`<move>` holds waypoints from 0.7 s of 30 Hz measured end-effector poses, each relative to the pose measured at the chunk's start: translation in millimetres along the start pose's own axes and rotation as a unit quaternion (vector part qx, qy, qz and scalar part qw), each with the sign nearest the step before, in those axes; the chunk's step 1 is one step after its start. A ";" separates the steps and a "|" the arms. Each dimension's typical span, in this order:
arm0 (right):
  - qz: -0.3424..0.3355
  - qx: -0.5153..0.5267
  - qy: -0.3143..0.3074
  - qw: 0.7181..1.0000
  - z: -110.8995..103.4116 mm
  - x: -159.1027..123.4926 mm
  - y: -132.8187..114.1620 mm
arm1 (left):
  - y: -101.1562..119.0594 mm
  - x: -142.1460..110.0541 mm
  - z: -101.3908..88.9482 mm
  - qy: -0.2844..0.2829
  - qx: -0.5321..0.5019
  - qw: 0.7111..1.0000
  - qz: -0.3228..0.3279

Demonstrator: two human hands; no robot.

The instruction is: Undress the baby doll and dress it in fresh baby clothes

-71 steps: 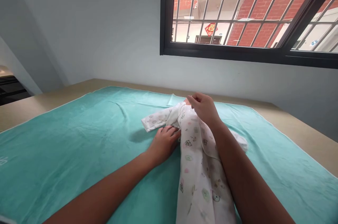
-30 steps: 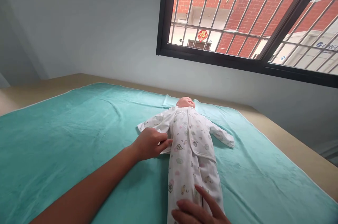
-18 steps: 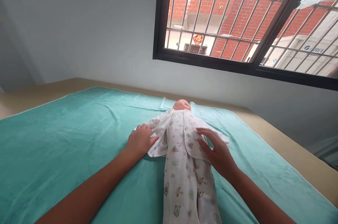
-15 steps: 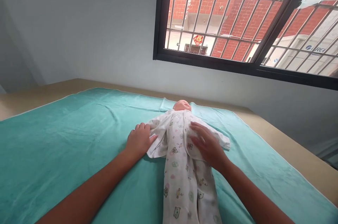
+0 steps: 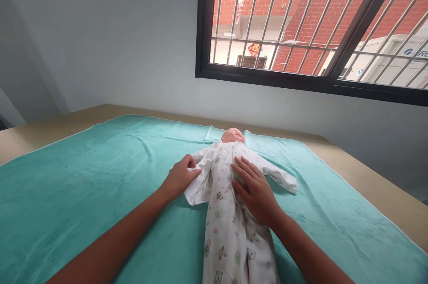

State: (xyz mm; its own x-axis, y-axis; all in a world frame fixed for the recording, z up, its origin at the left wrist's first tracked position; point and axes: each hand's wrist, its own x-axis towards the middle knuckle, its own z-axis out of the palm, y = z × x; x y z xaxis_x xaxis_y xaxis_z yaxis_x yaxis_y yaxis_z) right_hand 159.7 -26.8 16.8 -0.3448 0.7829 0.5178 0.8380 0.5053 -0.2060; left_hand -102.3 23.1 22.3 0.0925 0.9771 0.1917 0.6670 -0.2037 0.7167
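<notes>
A baby doll (image 5: 233,135) lies on its back, its head toward the wall. It wears a white printed baby outfit (image 5: 222,226) with long legs, and a white jacket (image 5: 198,188) whose left-hand panel lies spread open. My left hand (image 5: 180,177) is closed at the sleeve and edge of that panel, thumb against the curled fingers, pinching the cloth. Flat on the doll's chest rests my right hand (image 5: 256,190), its fingers stretched out. The other sleeve (image 5: 281,177) reaches out to the right. The doll's own hands do not show.
Under the doll a turquoise blanket (image 5: 100,177) covers most of a tan surface (image 5: 354,163). A grey wall (image 5: 133,52) rises behind it, with a dark-framed barred window (image 5: 267,76) at the upper right.
My left hand has gone from lying over the sleeve to a pinch on the cloth. My right hand has shifted slightly left and now lies flatter on the chest. The view has moved a little.
</notes>
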 end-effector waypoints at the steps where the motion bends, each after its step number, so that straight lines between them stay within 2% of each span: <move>1: 0.002 0.002 0.002 1.000 -0.2 0.1 -0.3 | 11.5 -1.6 -2.0 0.017 -0.056 0.998 0.025; 4: 0.001 0.010 0.008 1.000 0.3 0.0 -0.7 | 54.5 -9.3 -1.4 0.054 -0.166 0.980 0.093; 6: -0.002 0.019 0.014 1.000 1.3 -1.0 0.6 | 84.2 -17.2 7.9 0.039 -0.201 0.969 0.140; 8: -0.007 0.030 0.026 0.999 2.3 -3.0 3.2 | 108.9 -25.5 21.4 -0.047 -0.214 0.955 0.200; 11: -0.026 0.060 0.049 0.997 2.2 -6.5 7.0 | 130.5 -31.3 33.2 -0.247 -0.172 0.911 0.281; 13: -0.027 0.075 0.057 0.995 1.3 -7.4 7.3 | 134.8 -26.0 27.8 -0.363 -0.152 0.880 0.265; 15: -0.021 0.075 0.057 0.995 0.7 -6.3 5.6 | 133.0 -11.9 14.9 -0.429 -0.163 0.862 0.214; 16: -0.019 0.070 0.057 0.996 0.7 -5.2 4.5 | 130.2 -2.0 8.6 -0.426 -0.170 0.867 0.192; 17: -0.022 0.064 0.058 0.996 0.7 -4.0 3.3 | 126.4 9.4 3.9 -0.388 -0.171 0.887 0.180; 19: -0.030 0.055 0.063 0.996 1.1 -2.0 1.8 | 116.2 34.8 3.3 -0.229 -0.162 0.948 0.153; 21: -0.041 0.047 0.063 0.996 0.9 -1.3 1.3 | 104.5 59.6 15.0 -0.084 -0.155 0.979 0.099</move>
State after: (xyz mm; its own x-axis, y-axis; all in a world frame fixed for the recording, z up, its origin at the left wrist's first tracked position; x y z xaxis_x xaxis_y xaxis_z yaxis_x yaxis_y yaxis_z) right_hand 160.8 -26.8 15.1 -0.3490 0.6894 0.6347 0.7640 0.6015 -0.2333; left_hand -16.0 61.0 98.6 0.3346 0.9077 0.2533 0.3705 -0.3738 0.8503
